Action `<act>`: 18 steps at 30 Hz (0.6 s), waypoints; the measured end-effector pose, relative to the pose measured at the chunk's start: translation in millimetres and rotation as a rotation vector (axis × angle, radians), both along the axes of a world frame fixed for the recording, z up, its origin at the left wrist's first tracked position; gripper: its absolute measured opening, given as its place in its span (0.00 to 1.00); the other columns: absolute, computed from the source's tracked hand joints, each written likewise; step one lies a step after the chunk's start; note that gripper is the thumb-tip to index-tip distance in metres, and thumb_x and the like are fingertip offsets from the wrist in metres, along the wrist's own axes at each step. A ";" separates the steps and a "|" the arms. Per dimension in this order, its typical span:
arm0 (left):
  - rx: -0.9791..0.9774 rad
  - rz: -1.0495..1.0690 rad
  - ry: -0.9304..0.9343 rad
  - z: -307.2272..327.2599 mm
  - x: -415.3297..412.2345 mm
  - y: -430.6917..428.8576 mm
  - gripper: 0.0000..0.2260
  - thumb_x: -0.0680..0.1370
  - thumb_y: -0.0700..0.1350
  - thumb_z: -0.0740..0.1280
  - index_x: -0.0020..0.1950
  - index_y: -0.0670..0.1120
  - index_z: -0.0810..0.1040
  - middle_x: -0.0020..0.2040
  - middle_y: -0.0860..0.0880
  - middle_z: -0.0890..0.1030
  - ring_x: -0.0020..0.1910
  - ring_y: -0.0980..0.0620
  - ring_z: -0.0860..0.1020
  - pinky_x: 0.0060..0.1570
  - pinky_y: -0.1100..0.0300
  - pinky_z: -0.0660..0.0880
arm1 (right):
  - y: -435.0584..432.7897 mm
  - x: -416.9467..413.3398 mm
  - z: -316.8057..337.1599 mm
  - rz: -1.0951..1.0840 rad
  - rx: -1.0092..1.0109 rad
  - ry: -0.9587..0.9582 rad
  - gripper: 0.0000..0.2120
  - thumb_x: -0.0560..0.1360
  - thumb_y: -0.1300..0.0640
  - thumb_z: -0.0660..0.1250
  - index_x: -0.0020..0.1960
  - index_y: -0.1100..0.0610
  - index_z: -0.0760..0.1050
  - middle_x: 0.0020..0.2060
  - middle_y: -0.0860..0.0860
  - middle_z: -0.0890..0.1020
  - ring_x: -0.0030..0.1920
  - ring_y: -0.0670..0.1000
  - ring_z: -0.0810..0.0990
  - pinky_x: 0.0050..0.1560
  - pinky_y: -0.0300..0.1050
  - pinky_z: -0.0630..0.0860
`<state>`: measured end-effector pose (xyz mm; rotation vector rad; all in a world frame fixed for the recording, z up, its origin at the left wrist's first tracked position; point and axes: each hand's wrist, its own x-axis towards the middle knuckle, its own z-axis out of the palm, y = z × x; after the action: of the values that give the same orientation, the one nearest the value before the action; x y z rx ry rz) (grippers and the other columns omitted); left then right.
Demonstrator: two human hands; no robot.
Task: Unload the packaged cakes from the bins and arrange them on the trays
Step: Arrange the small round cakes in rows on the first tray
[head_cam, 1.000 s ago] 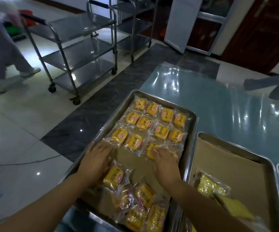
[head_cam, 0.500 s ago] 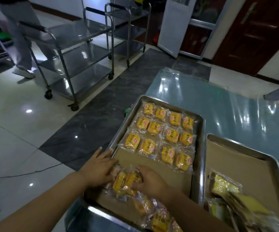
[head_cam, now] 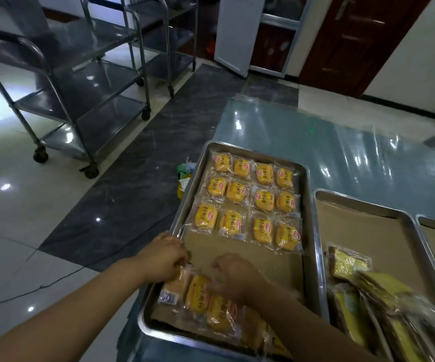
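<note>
Glossy blue table (head_cam: 354, 152) supports a steel tray (head_cam: 313, 231) lined with brown paper; twelve packaged cakes (head_cam: 247, 202) fill its far half in three rows. Loose cakes (head_cam: 208, 301) lie at its near edge. Left hand (head_cam: 165, 254) and right hand (head_cam: 234, 275), fingers curled, each grip one of these.

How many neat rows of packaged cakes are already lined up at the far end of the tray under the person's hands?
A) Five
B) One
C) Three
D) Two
C: the packaged cakes sit in three tidy rows of four at the far end of the tray, with bare brown liner between them and the loose packs under the hands.
</note>
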<state>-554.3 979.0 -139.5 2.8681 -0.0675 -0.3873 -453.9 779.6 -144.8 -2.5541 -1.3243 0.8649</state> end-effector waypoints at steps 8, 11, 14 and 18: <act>-0.217 0.343 -0.244 37.4 26.8 8.1 0.05 0.73 0.43 0.68 0.41 0.53 0.78 0.42 0.56 0.76 0.47 0.57 0.73 0.47 0.60 0.72 | 17.4 -11.3 6.8 0.008 -0.034 0.112 0.18 0.69 0.47 0.72 0.54 0.55 0.76 0.53 0.54 0.77 0.53 0.52 0.72 0.51 0.43 0.67; -0.300 0.348 -0.392 39.7 27.6 3.9 0.05 0.73 0.41 0.68 0.40 0.51 0.77 0.42 0.55 0.75 0.44 0.57 0.72 0.42 0.60 0.73 | 12.9 -10.4 12.4 -0.160 -0.021 0.284 0.17 0.68 0.51 0.74 0.53 0.54 0.74 0.48 0.51 0.77 0.45 0.48 0.73 0.38 0.39 0.70; -0.227 0.149 -0.400 26.9 17.1 -2.4 0.05 0.72 0.40 0.69 0.40 0.49 0.77 0.45 0.53 0.75 0.46 0.55 0.73 0.41 0.63 0.71 | 2.2 -7.3 15.9 -0.355 0.136 0.476 0.14 0.67 0.57 0.75 0.47 0.52 0.73 0.41 0.46 0.77 0.41 0.45 0.75 0.35 0.37 0.72; -0.131 0.006 -0.374 12.0 -2.7 -5.5 0.10 0.64 0.39 0.76 0.33 0.50 0.76 0.40 0.52 0.77 0.40 0.54 0.76 0.37 0.61 0.75 | -11.3 5.8 18.6 -0.460 0.219 0.580 0.14 0.66 0.63 0.75 0.44 0.50 0.73 0.42 0.49 0.80 0.43 0.47 0.79 0.41 0.40 0.78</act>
<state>-557.0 973.5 -127.5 2.7707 -0.1453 0.1540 -448.1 768.2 -126.2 -2.0685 -0.5935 1.1523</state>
